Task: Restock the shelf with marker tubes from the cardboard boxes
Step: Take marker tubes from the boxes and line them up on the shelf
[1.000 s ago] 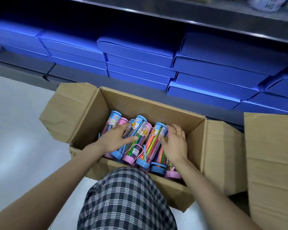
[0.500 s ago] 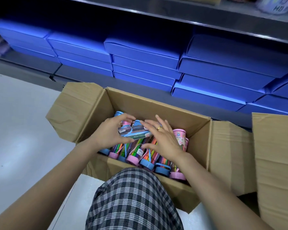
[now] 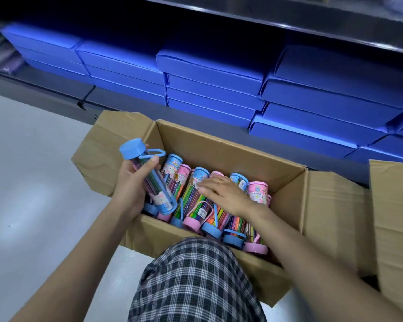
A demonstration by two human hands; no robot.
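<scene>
An open cardboard box (image 3: 219, 145) stands on the floor in front of the shelf, holding several clear marker tubes (image 3: 196, 205) with blue and pink caps. My left hand (image 3: 130, 187) grips one blue-capped marker tube (image 3: 149, 180), lifted at the box's left end with its cap pointing up and away. My right hand (image 3: 226, 196) lies flat with straight fingers on the tubes in the middle of the box.
The dark shelf (image 3: 126, 98) behind the box carries stacks of flat blue boxes (image 3: 209, 75). A second cardboard box (image 3: 393, 217) stands at the right. My checked-trousered knee (image 3: 196, 280) is against the box's near wall. Grey floor (image 3: 33, 182) lies to the left.
My left hand has lifted one blue-capped tube out of the pile and turned it upward. My right hand has stayed on the tubes, shifting slightly right.
</scene>
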